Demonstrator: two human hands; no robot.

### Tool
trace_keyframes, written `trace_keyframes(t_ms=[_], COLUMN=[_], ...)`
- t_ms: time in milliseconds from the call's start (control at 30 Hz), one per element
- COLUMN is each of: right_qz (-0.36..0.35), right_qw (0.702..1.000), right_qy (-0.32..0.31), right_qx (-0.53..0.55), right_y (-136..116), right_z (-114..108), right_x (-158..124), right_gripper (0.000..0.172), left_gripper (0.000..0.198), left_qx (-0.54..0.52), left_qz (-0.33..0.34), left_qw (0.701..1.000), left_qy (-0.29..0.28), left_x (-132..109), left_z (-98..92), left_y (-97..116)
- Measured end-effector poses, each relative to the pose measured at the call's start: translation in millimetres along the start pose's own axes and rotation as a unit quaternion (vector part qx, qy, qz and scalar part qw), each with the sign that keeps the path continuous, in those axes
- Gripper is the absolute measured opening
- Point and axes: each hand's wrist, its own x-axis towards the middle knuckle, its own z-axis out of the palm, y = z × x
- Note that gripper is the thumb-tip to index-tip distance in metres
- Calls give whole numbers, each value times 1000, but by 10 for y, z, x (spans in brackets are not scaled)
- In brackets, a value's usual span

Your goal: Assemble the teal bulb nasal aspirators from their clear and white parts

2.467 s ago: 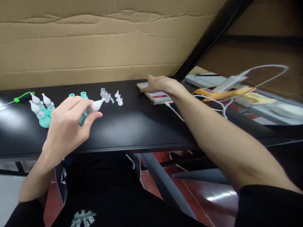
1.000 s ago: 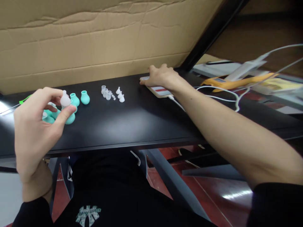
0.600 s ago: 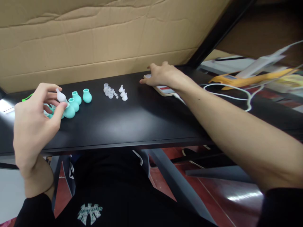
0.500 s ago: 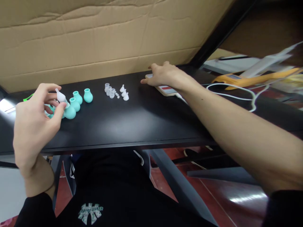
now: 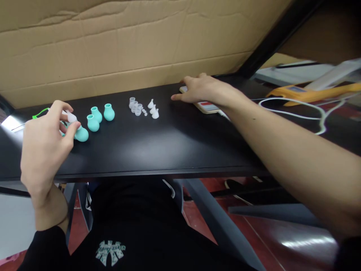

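My left hand (image 5: 45,143) is closed, pinching a white pointed nozzle tip (image 5: 72,117) between thumb and fingers. Just beneath it is a teal rubber bulb (image 5: 81,134), and I cannot tell whether the tip touches that bulb. More teal open-necked bulbs (image 5: 93,124) stand to the right of these fingers; others are partly hidden behind the hand. My right hand (image 5: 201,89) lies over a phone (image 5: 210,108) at the back right, fingers stretched out and apart. It covers much of the phone's screen.
Several small clear plastic cups (image 5: 135,107) and tiny white pieces (image 5: 144,112) are mid-table. Beside them stand three white nozzle tips (image 5: 153,109). Cardboard (image 5: 126,41) walls the back. A white cable (image 5: 293,101) and a yellow tool (image 5: 307,91) lie at right.
The view has shifted slightly, so the table things appear further right. The white tip in my left hand has tilted and sits lower between the fingers. My right hand stays over the phone.
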Motion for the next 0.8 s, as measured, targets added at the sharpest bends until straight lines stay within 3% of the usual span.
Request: trace_keyframes(t_ms=[133, 333, 433, 633, 800], right_qz=[-39, -165, -207, -336, -370], right_qw=[999, 982, 971, 937, 923], right_qy=[16, 81, 98, 19, -40], right_qx=[8, 48, 75, 94, 92], right_y=[7, -150, -224, -213, -180], right_z=[-9, -96, -134, -126, -101], right_x=[-23, -228, -368, -427, -365], right_gripper=[84, 44, 37, 38, 24], left_gripper=[17, 13, 13, 14, 12], left_qx=[28, 22, 23, 37, 39], left_qz=[-5, 10, 8, 4, 4], left_qw=[999, 999, 1000, 999, 999], left_qy=[18, 28, 13, 7, 6], left_x=[-27, -36, -26, -38, -44], left_z=[-39, -75, -65, -57, -67], left_y=[-6, 22, 29, 15, 30])
